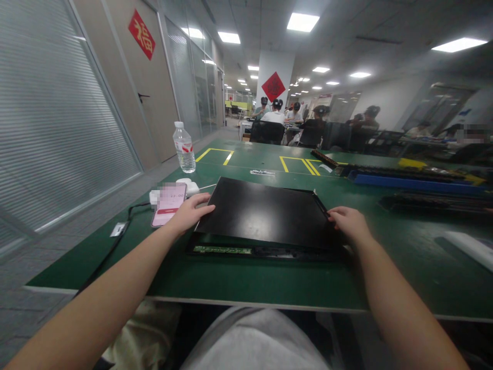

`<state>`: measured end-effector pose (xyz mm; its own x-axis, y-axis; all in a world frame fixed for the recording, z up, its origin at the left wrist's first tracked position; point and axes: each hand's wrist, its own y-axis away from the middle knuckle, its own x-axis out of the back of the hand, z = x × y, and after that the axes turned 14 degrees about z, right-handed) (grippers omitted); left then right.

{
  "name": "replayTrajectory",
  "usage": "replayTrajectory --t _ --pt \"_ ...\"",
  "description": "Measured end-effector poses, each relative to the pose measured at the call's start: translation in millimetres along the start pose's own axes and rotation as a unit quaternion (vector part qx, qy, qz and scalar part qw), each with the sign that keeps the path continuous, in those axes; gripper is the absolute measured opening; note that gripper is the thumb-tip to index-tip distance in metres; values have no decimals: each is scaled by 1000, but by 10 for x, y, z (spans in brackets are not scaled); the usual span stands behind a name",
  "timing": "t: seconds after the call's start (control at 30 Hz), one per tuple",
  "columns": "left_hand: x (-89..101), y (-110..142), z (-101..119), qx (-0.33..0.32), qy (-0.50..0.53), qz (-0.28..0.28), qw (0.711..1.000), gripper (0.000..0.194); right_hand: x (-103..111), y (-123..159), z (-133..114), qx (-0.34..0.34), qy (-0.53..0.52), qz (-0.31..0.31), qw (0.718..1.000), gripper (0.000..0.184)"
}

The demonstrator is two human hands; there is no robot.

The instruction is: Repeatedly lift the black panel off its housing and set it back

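Note:
A flat black panel (262, 205), like a display screen, lies tilted over a black frame (296, 254) on the table in front of me. Along the near side a gap shows between the two, with a strip of green circuit board (223, 250) inside. My left hand (190, 211) holds the panel's left edge, thumb on the top face and fingers at the rim. At the right edge, my right hand (351, 224) is closed in a pinch; whether it grips the panel, the frame or both is hard to make out.
Left of the panel are a phone (169, 205), a white charger (188, 186) and a water bottle (184, 149). A blue tray (404, 182) and dark strips (431, 201) lie at the right, near a white bar (470, 249). Several people sit farther back.

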<state>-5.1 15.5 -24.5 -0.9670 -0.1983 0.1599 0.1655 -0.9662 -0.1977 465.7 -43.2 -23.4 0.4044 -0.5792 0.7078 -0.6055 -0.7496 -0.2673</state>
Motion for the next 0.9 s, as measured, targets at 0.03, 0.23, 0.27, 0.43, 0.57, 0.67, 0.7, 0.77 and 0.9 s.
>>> replayTrajectory --t 0.03,0.23,0.27,0.43,0.57,0.67,0.7,0.77,0.9 --pt "11 -15 -16 -23 -30 14 999 53 -3 -6 7 0 -1 0 1000 28" --pt "38 -82 -145 -65 -113 -7 991 57 -26 -42 67 1 -23 3 1000 29" --pt "37 -83 -159 -68 -126 -11 990 58 -29 -46 75 -2 -28 3 1000 30" --pt "35 -70 -185 -108 -217 -11 970 58 -38 -57 94 3 -42 4 999 29" --pt "45 -69 -190 -126 -254 -18 959 55 -46 -75 120 -5 -51 5 999 29" --pt "48 -72 -195 -128 -268 -26 955 53 -64 -98 154 -14 -65 3 998 30" --pt "48 -73 -196 -129 -275 -31 952 53 -71 -106 166 -17 -70 1 997 30" --pt "44 -75 -197 -135 -289 -40 947 52 -85 -121 187 -21 -77 -1 997 31" --pt "37 -79 -195 -144 -304 -43 941 53 -86 -132 201 -23 -86 -7 996 32"
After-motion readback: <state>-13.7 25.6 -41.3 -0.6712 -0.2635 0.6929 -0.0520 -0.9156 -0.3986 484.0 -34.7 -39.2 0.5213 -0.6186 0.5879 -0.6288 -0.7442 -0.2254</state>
